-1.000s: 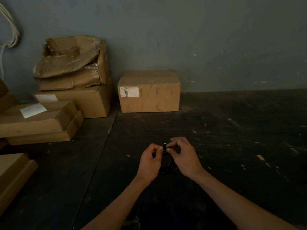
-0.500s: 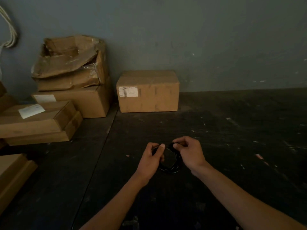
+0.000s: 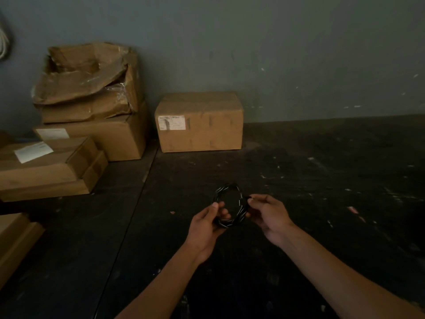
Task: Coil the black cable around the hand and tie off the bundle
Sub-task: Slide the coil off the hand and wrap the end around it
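Tying off, by the look of it: black cable point(image 3: 230, 204) already wound into a small ring, no longer wrapped around either hand, held up in the air above the dark counter point(image 3: 322, 180). Left hand point(image 3: 204, 224) curled about the ring's lower left edge, thumb over the strands, fingers underneath. Right hand point(image 3: 269, 215) pinching what seems the loose cable end between thumb and forefinger, just at the ring's right side; other fingers loosely bent. Too dim to tell whether any binding turn already crosses the strands.

Next move, as a judgement: passing the free end through the middle of the ring and around the gathered strands, then pulling snug. Calls for a firm left grip so the loops do not spring apart, and a short, controlled feed from the right. Little tail visible, so maybe only a turn or two possible.

Containers: sealed cardboard box point(image 3: 199, 122) with a white label against the wall, contents hidden. Torn, crumpled box point(image 3: 89, 81) to its left, open at the top, stacked on a closed box point(image 3: 110, 139); inside only folded cardboard and some clear plastic visible. Flat labelled cartons point(image 3: 50, 166) further left, closed, contents unseen. All well apart from the cable.
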`<state>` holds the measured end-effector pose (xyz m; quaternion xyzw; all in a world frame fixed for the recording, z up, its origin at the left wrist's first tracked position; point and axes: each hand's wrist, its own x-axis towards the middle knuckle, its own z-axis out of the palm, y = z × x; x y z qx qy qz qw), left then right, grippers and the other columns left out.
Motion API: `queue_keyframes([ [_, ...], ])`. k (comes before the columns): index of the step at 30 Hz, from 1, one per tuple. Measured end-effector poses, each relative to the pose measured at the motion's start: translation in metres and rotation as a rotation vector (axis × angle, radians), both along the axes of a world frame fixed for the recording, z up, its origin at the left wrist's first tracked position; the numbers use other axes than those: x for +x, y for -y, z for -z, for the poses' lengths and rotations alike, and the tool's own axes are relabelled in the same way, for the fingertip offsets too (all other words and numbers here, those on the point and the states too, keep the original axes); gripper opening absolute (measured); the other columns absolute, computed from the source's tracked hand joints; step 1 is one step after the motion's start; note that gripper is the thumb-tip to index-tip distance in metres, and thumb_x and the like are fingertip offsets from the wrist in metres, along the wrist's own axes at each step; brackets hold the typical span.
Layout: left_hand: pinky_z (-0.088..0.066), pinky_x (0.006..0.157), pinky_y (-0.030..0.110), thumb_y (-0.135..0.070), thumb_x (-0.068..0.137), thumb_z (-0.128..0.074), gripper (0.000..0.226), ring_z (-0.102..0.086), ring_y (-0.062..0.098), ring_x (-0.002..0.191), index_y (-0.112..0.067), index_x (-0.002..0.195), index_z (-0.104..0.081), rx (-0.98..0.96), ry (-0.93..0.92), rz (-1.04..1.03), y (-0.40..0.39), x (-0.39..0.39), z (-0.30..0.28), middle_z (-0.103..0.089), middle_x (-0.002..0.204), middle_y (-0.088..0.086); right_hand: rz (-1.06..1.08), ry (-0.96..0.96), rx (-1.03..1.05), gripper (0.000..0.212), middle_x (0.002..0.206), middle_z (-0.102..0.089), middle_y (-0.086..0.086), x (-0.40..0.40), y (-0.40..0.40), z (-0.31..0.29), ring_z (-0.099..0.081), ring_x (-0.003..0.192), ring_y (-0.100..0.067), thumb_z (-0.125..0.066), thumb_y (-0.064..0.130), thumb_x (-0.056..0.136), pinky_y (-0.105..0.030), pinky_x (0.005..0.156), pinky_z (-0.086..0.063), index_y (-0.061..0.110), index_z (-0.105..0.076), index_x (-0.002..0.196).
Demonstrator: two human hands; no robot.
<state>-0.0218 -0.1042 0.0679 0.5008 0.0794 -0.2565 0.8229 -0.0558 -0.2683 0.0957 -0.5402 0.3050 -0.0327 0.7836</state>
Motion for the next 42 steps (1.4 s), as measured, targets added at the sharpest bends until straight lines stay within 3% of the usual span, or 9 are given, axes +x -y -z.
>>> queue_keyframes([
  [6,-0.046,0.075,0.034,-0.023,0.101,-0.047,0.028,-0.047,0.015,0.064,-0.005,0.11,-0.067,0.007,-0.059,-0.02,0.0,0.007,0.009,-0.05,0.069,0.002,-0.117,-0.055,0.056,0.026,0.111,-0.065,-0.017,-0.017,0.006,0.026,-0.068,0.089,-0.027,-0.059,-0.003,0.09,-0.035,0.073,-0.057,0.009,-0.06,0.113],
  [10,-0.044,0.068,0.034,-0.021,0.102,-0.045,0.021,-0.044,0.013,0.057,-0.013,0.111,-0.061,0.093,-0.018,-0.019,0.005,0.007,0.014,-0.047,0.062,0.0,-0.236,-0.119,-0.048,0.03,0.107,-0.07,-0.017,-0.031,0.018,0.041,-0.07,0.092,-0.028,-0.064,0.004,0.088,-0.039,0.081,-0.057,0.012,-0.059,0.117],
  [16,-0.042,0.066,0.034,-0.017,0.102,-0.043,0.021,-0.044,0.015,0.061,-0.011,0.116,-0.057,0.16,0.006,0.065,0.013,0.001,0.018,-0.048,0.068,0.003,-0.441,-0.325,-0.597,0.023,0.109,-0.065,-0.005,-0.06,0.068,0.054,-0.064,0.086,-0.014,-0.067,0.019,0.089,-0.03,0.073,-0.053,0.02,-0.06,0.11],
  [20,-0.046,0.073,0.035,-0.013,0.1,-0.047,0.021,-0.05,0.016,0.069,-0.013,0.116,-0.059,0.237,0.098,0.152,0.023,-0.002,0.024,-0.054,0.079,0.007,-0.648,-0.542,-0.952,0.03,0.11,-0.06,0.003,-0.093,0.111,0.06,-0.059,0.1,-0.013,-0.071,0.031,0.085,-0.03,0.087,-0.048,0.025,-0.059,0.111],
  [23,-0.047,0.082,0.038,-0.014,0.099,-0.049,0.022,-0.053,0.018,0.074,-0.015,0.118,-0.059,0.321,0.151,0.225,0.031,-0.005,0.028,-0.057,0.086,0.008,-0.829,-0.66,-1.074,0.046,0.121,-0.059,-0.003,-0.122,0.132,0.07,-0.058,0.106,-0.019,-0.074,0.042,0.079,-0.034,0.091,-0.049,0.02,-0.056,0.115],
  [27,-0.047,0.082,0.039,-0.014,0.099,-0.048,0.021,-0.051,0.018,0.074,-0.018,0.117,-0.059,0.36,0.162,0.289,0.042,-0.011,0.031,-0.057,0.09,0.008,-0.917,-0.744,-1.061,0.062,0.126,-0.056,-0.006,-0.15,0.134,0.084,-0.056,0.11,-0.024,-0.076,0.05,0.074,-0.035,0.088,-0.046,0.017,-0.051,0.119],
  [32,-0.049,0.075,0.036,-0.015,0.099,-0.049,0.018,-0.05,0.015,0.07,-0.021,0.113,-0.06,0.375,0.155,0.327,0.052,-0.013,0.033,-0.056,0.089,0.008,-0.948,-0.738,-1.088,0.059,0.127,-0.057,-0.01,-0.155,0.127,0.095,-0.058,0.109,-0.027,-0.08,0.028,0.074,-0.035,0.081,-0.047,0.015,-0.046,0.12],
  [37,-0.048,0.072,0.034,-0.014,0.1,-0.049,0.026,-0.049,0.016,0.071,-0.025,0.12,-0.061,0.405,0.187,0.325,0.049,-0.012,0.034,-0.055,0.091,0.008,-0.99,-0.735,-1.108,0.037,0.121,-0.059,-0.01,-0.148,0.126,0.092,-0.057,0.093,-0.021,-0.07,0.014,0.082,-0.031,0.073,-0.045,0.018,-0.05,0.113],
  [42,-0.047,0.07,0.032,-0.014,0.102,-0.043,0.031,-0.048,0.017,0.074,-0.029,0.119,-0.065,0.425,0.233,0.328,0.04,-0.012,0.026,-0.054,0.093,0.008,-0.777,-0.492,-1.01,0.023,0.108,-0.063,-0.001,-0.123,0.118,0.08,-0.064,0.091,-0.012,-0.06,0.009,0.089,-0.024,0.074,-0.052,0.026,-0.056,0.105],
])
